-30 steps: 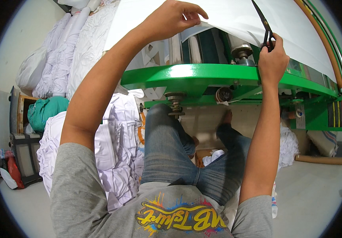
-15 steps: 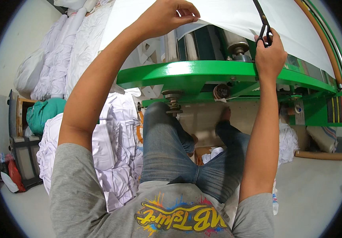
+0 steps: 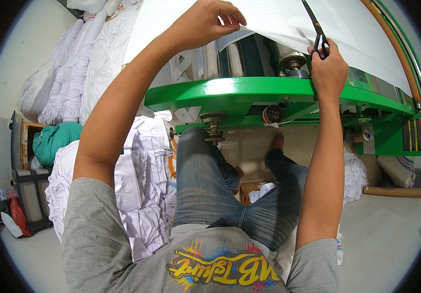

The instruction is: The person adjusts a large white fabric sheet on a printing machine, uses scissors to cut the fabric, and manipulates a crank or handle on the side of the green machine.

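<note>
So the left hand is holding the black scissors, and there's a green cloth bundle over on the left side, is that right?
Wrong hand: the head view shows the right hand holding the black scissors. The green cloth bundle is on the left side.

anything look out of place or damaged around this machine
Nothing looks spilled or damaged. The white sheet has a wavy, creased near edge by the scissors, not lying flat. White cloth lies in a rumpled heap at left, and a brown tube lies on the floor at far right: untidy rather than clearly wrong.
</note>
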Action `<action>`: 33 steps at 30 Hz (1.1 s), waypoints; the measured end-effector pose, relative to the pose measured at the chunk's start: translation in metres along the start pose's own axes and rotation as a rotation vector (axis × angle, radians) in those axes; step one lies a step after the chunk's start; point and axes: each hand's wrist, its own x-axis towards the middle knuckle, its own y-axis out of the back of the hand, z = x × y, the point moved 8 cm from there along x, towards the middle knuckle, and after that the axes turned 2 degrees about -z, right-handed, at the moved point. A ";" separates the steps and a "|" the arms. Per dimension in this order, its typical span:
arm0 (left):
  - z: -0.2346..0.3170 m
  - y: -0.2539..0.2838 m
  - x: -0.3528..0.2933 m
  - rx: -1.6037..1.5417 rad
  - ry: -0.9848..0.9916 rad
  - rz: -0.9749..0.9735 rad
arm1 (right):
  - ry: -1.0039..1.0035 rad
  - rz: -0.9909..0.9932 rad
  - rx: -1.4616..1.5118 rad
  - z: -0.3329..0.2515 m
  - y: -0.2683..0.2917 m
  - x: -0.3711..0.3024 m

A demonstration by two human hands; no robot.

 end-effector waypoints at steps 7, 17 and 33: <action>-0.001 0.001 0.000 0.006 0.001 0.002 | -0.001 0.009 -0.006 0.001 0.000 0.000; 0.008 0.005 0.001 -0.065 0.052 -0.046 | -0.015 0.017 -0.030 0.001 0.002 0.000; -0.010 -0.027 -0.006 0.085 0.099 -0.239 | -0.034 0.001 -0.029 0.003 0.002 0.001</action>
